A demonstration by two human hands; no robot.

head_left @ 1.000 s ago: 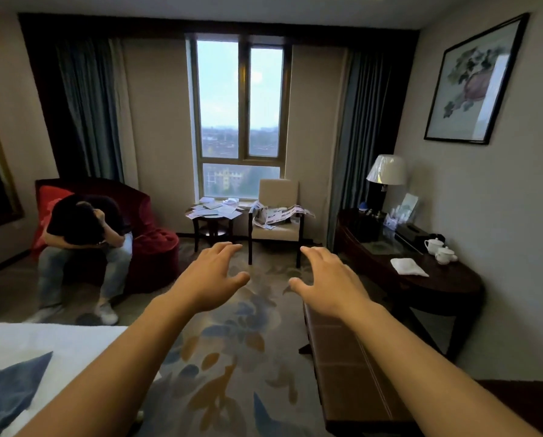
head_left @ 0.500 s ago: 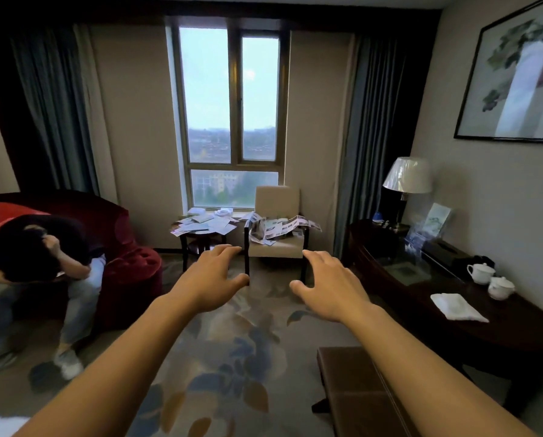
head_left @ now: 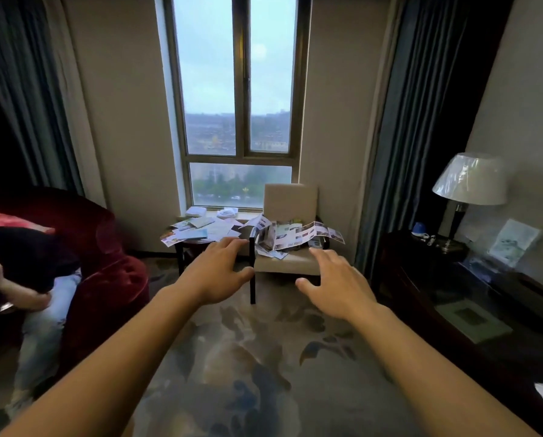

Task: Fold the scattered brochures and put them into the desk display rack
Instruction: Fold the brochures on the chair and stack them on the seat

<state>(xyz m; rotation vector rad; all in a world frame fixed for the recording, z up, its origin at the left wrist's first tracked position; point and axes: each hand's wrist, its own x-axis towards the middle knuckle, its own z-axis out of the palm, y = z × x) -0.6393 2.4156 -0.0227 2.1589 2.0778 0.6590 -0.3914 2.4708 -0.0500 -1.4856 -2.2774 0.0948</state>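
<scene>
Both hands reach empty toward brochures lying well beyond them.

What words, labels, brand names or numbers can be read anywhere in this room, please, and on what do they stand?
None can be read.
Unfolded brochure on the chair: print too small and blurred.
Brochures on the side table: too small.
Leaflet in the desk display rack: blurred.
</scene>
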